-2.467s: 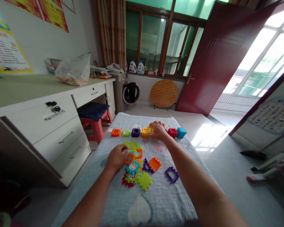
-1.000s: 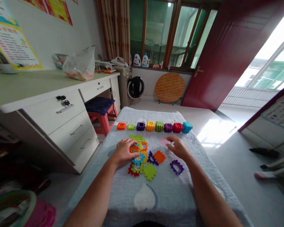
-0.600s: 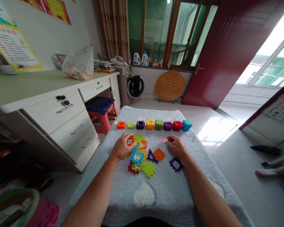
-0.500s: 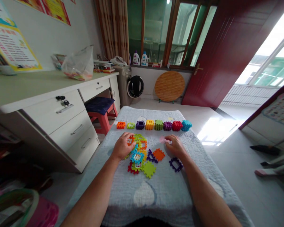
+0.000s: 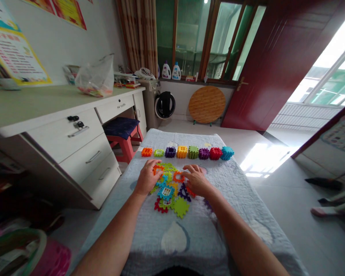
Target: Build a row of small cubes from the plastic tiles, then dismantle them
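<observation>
Several flat, notched plastic building-block panels lie in a loose pile on the cloth. My left hand (image 5: 148, 178) is at the pile's left side, thumb and fingers closed on an orange window panel (image 5: 158, 169). My right hand (image 5: 196, 180) pinches the right edge of an orange square-frame panel (image 5: 177, 176). Below the hands lie a blue window panel (image 5: 166, 193), a purple triangular-opening panel (image 5: 184, 193) and a plain lime-green panel (image 5: 181, 207). A red panel (image 5: 160, 207) is partly covered. My right hand and forearm partly hide another orange panel (image 5: 191, 192) and a purple one.
Beyond the pile runs a row of notched blocks, from an orange one (image 5: 147, 152) at left to a blue one (image 5: 227, 153) at right. A pale blue cloth (image 5: 201, 237) covers the table. A desk (image 5: 74, 142) and a stool (image 5: 122, 130) stand to the left.
My right hand has moved left from the bare cloth to the orange square-frame panel, which has shifted slightly right. My left hand stays nearly where it was, on the orange window panel.
</observation>
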The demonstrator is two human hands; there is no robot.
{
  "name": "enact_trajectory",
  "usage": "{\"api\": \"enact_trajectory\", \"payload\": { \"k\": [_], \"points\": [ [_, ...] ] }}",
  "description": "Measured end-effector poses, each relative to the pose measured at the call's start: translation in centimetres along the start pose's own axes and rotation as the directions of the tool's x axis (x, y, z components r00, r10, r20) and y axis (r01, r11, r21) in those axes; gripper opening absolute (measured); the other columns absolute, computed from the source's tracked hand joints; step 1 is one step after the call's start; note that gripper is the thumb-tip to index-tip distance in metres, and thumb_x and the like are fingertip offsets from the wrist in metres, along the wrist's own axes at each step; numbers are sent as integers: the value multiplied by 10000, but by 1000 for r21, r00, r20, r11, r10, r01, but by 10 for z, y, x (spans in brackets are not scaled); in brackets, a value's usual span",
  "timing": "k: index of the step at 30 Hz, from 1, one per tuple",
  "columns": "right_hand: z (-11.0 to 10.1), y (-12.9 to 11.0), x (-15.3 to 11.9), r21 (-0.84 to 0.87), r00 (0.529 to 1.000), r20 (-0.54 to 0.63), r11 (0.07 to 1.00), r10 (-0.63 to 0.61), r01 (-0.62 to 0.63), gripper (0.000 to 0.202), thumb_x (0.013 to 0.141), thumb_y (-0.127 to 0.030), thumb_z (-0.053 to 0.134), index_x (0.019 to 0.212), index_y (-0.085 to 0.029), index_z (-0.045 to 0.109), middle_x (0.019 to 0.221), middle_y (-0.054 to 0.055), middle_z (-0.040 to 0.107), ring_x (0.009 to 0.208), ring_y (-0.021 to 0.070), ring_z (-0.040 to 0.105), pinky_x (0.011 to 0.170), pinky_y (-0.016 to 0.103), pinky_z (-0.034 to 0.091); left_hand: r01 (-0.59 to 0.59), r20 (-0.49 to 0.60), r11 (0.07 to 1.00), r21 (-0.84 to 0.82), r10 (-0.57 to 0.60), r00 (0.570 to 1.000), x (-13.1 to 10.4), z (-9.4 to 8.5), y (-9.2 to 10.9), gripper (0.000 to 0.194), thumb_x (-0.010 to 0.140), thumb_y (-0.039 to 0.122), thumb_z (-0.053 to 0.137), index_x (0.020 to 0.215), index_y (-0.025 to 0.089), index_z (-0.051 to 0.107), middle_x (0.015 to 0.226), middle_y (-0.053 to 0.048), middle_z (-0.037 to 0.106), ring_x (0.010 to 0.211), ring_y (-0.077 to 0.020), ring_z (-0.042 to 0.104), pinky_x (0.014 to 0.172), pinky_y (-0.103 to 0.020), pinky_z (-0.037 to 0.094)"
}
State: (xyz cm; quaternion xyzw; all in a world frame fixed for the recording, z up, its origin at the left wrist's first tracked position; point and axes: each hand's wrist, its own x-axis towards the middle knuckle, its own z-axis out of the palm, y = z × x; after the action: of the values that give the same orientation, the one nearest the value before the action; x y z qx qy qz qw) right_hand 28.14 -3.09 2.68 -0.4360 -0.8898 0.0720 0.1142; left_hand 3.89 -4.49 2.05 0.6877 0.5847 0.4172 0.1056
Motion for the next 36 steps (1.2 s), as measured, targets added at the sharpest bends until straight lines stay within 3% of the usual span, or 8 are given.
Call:
{"api": "enact_trajectory", "payload": {
  "k": [6,10,14,18,22,28,31,36],
  "points": [
    [-3,12,-2,91,999,-32,996,10,-7,148,840,-184,568,919,-239,680,1149,49,593,1077,241,436,925,408,352,140,67,982,-125,-132,989,-1,3,-7,339,764,170,555,1099,204,602,985,-22,677,900,-162,648,854,-296,513],
    [-4,16,-2,249,995,-101,968,25,1,104,832,-158,542,852,-195,637,960,50,635,918,189,532,867,339,394,147,-4,971,-191,-150,989,-1,0,-3,233,774,214,557,998,196,620,899,-13,672,821,-155,645,793,-283,525],
    [1,30,-2,498,956,-200,863,215,-90,132,846,-209,476,867,-189,605,793,23,646,741,153,576,733,281,440,46,-146,998,-49,-52,988,0,-6,5,129,794,172,510,877,197,607,903,-34,635,866,-169,616,838,-298,503],
    [10,48,-2,643,885,-244,750,397,-159,221,848,-273,432,946,-183,608,726,7,647,649,144,586,639,262,461,57,-131,981,187,-33,991,1,-6,2,178,767,100,495,832,217,611,919,-45,621,942,-213,583,919,-357,459],
    [12,56,-4,484,861,-259,830,437,-276,255,851,-281,446,966,-181,651,782,36,665,700,161,591,688,286,466,83,-31,943,323,-77,997,2,0,-8,202,716,81,507,764,229,636,933,-47,622,945,-233,578,924,-370,445],
    [7,53,-12,171,880,-273,920,388,-353,388,796,-399,609,1117,-183,640,1068,110,621,979,243,546,893,372,408,87,14,977,196,-92,996,3,-1,-13,239,675,152,527,882,204,637,1007,-56,621,967,-223,597,932,-341,450],
    [9,52,-16,125,889,-232,918,395,-376,525,737,-471,661,1174,-184,614,1045,113,617,959,260,533,872,385,399,164,23,945,284,-178,984,3,-8,-11,328,688,253,576,1008,219,638,1083,-67,633,1013,-257,595,929,-373,445],
    [16,54,-16,132,897,-261,934,356,-333,506,721,-391,656,1176,-177,598,1025,106,628,918,251,539,861,388,396,235,78,827,511,-316,945,2,-13,-11,396,688,387,629,1065,265,636,1079,-71,653,991,-293,606,848,-396,452]
  ]
}}
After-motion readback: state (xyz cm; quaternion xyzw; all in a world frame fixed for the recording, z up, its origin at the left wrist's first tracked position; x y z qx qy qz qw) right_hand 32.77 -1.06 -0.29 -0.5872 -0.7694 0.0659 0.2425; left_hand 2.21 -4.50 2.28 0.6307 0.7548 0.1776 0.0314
